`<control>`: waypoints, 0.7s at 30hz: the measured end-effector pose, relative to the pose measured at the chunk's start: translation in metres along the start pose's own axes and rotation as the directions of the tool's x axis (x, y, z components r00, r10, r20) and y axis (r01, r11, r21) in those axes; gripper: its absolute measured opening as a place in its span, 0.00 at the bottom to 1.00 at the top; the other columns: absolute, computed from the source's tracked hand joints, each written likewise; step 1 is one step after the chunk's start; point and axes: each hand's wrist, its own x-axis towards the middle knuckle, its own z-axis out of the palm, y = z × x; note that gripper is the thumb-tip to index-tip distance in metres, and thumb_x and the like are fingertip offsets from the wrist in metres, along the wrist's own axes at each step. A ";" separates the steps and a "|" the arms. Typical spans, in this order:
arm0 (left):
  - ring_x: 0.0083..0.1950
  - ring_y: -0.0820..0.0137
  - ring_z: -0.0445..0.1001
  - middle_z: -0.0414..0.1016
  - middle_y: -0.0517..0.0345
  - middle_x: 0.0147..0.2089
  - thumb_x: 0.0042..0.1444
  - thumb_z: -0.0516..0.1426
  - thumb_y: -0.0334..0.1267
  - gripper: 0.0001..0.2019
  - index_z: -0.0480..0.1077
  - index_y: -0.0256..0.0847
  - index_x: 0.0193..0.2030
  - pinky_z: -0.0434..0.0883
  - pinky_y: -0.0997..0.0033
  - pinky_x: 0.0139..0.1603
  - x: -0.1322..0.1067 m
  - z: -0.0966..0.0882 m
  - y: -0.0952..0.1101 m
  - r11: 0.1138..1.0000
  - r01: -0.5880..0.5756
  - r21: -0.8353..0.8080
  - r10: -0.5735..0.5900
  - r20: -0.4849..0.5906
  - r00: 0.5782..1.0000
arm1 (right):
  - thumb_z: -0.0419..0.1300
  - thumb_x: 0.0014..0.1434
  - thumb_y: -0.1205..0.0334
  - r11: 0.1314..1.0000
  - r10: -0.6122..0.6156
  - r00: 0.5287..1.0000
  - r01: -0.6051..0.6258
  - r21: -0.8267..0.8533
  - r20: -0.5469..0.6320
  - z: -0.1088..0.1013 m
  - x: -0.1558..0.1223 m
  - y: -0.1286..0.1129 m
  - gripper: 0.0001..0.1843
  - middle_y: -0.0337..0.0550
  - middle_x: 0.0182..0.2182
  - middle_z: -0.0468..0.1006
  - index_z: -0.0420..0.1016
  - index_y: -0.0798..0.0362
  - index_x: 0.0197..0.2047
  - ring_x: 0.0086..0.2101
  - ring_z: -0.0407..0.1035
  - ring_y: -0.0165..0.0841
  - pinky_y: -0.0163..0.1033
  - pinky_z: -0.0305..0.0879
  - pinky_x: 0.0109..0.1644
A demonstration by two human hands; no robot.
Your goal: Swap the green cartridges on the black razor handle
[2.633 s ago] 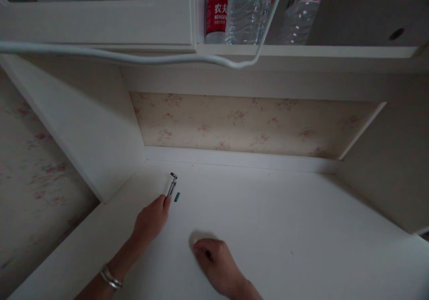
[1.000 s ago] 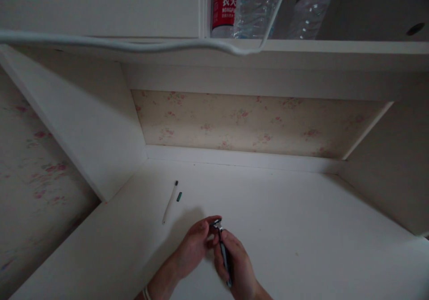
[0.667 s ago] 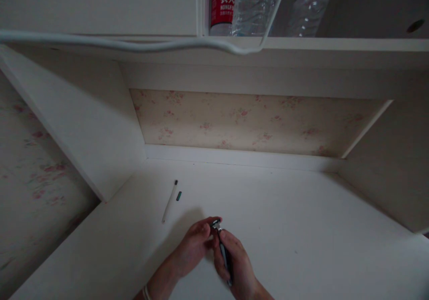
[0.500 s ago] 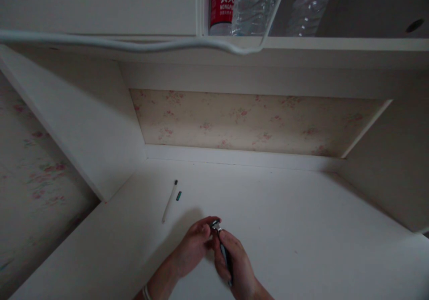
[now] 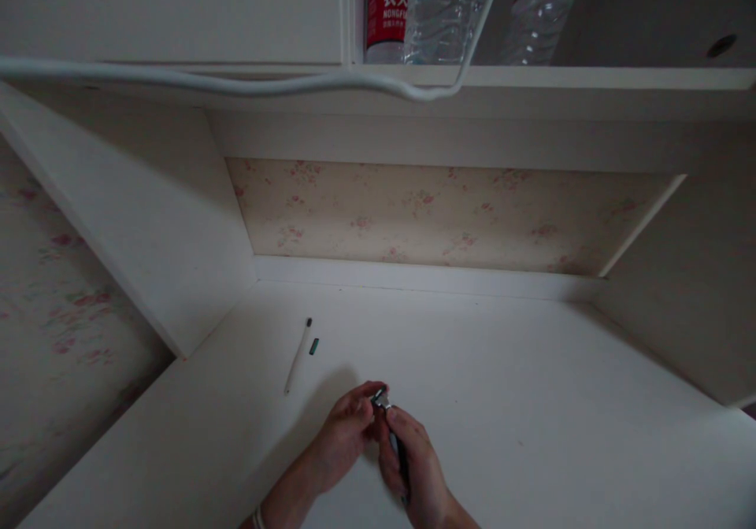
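Low in the middle of the head view, my right hand wraps round the dark and silver handle of a razor, which points up and to the left. My left hand pinches the razor's head between thumb and fingers, touching the right hand. The fingers partly hide the head. Beyond the left hand, a small dark-green razor cartridge lies on the white desktop. Beside it is a slim white stick with a black end, whose kind I cannot make out.
A shelf crosses above the desk and holds several water bottles, one with a red label. A pale cable hangs along its front. Side panels stand left and right, with flowered wallpaper behind.
The silver razor head has tilted slightly between the left fingers. Both hands stay in nearly the same place, and the view has shifted a little.
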 end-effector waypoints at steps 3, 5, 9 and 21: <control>0.39 0.67 0.69 0.72 0.53 0.39 0.46 0.68 0.47 0.23 0.74 0.40 0.48 0.65 0.68 0.41 -0.001 0.002 -0.001 1.000 -0.005 -0.002 0.005 -0.023 1.000 | 0.63 0.54 0.39 1.000 0.001 1.000 -0.001 -0.016 -0.019 0.002 -0.001 -0.002 0.26 0.27 0.11 0.55 0.61 0.52 0.24 0.12 0.40 0.21 0.28 0.34 0.14; 0.38 0.67 0.69 0.72 0.53 0.38 0.45 0.68 0.48 0.24 0.74 0.41 0.48 0.65 0.68 0.40 0.000 0.003 -0.001 1.000 -0.014 0.014 0.014 -0.031 0.999 | 0.63 0.54 0.39 1.000 -0.007 1.000 0.006 -0.027 -0.019 0.003 -0.002 -0.004 0.27 0.27 0.11 0.54 0.61 0.52 0.24 0.12 0.41 0.21 0.28 0.35 0.14; 0.36 0.70 0.67 0.71 0.53 0.40 0.47 0.67 0.49 0.22 0.74 0.41 0.47 0.64 0.70 0.37 0.003 0.004 0.001 0.998 -0.054 0.009 0.055 -0.069 0.996 | 0.62 0.54 0.38 0.999 0.015 1.000 -0.015 -0.040 0.002 0.003 -0.004 -0.007 0.27 0.27 0.11 0.54 0.63 0.53 0.24 0.11 0.40 0.20 0.28 0.35 0.13; 0.29 0.75 0.62 0.66 0.59 0.32 0.51 0.65 0.48 0.20 0.73 0.39 0.46 0.62 0.72 0.35 0.007 0.006 0.008 0.994 -0.102 -0.046 0.099 -0.060 0.993 | 0.59 0.59 0.43 0.998 -0.054 0.998 0.055 0.025 -0.039 -0.006 0.005 -0.005 0.22 0.30 0.14 0.59 0.69 0.55 0.29 0.13 0.43 0.22 0.28 0.38 0.14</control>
